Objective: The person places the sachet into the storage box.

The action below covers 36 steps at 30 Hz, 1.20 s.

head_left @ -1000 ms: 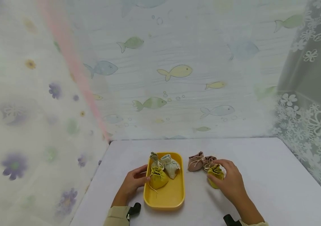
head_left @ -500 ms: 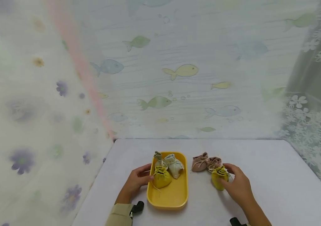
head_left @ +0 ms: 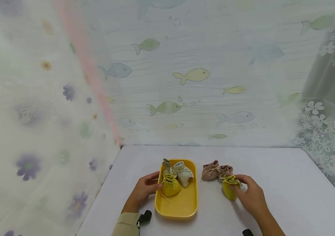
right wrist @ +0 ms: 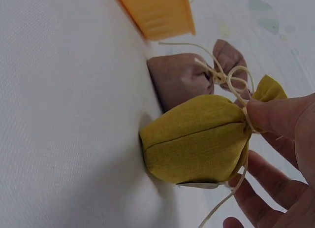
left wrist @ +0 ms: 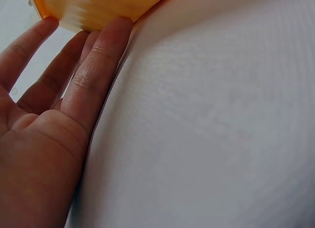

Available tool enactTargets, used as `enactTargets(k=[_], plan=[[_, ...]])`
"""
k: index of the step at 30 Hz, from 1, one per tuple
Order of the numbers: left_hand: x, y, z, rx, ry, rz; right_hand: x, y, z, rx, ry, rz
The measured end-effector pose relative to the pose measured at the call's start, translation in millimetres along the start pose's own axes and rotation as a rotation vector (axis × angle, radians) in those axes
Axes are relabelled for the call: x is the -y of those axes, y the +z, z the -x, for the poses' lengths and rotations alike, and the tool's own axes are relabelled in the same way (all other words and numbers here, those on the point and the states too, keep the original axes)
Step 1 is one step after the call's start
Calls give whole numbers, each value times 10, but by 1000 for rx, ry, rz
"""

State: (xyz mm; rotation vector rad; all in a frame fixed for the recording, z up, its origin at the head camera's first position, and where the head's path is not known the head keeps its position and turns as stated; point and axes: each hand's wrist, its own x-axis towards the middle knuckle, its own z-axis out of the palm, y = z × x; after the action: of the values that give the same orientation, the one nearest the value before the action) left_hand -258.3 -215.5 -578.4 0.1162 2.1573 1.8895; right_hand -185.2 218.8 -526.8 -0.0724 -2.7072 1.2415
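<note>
My right hand [head_left: 251,195] pinches the gathered neck of a mustard-yellow drawstring pouch [right wrist: 197,142] between thumb and fingers. Its cord hangs loose, and its base is close over the table. Something pale, mostly hidden, peeks out behind this pouch. Two dusty-pink pouches [head_left: 210,171] stand just beyond it. Straight fingers of my left hand [head_left: 144,190] touch the left wall of a yellow tray [head_left: 182,208], the thumb tip at its rim. Inside the tray sit another yellow pouch [head_left: 170,186], a pale blue-white pouch [head_left: 184,173] and a grey-green one [head_left: 167,166].
The white table [head_left: 276,183] reaches back to a fish-print curtain [head_left: 197,98]. A floral curtain [head_left: 46,131] hangs along the left side, and a lace-patterned sheet [head_left: 329,131] along the right.
The head view has shifted, so everything sits slightly further right in it. My right thumb has slid from the front of the yellow pouch toward its right side. The left hand stays at the tray.
</note>
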Motion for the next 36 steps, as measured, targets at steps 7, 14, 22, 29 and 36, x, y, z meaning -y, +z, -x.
enactTargets(k=[7, 14, 22, 29, 36], plan=[[0, 2, 19, -2, -15, 5, 24, 7, 6, -26, 2, -21], [-18, 7, 27, 7, -9, 17, 55, 32, -1, -62, -39, -15], [-30, 12, 27, 15, 4, 39, 175, 43, 21, -77, -54, -32], [-30, 4, 24, 18, 2, 48, 267, 33, 23, -67, -48, -64], [-17, 3, 18, 23, -1, 44, 363, 7, 22, -34, -16, -72]])
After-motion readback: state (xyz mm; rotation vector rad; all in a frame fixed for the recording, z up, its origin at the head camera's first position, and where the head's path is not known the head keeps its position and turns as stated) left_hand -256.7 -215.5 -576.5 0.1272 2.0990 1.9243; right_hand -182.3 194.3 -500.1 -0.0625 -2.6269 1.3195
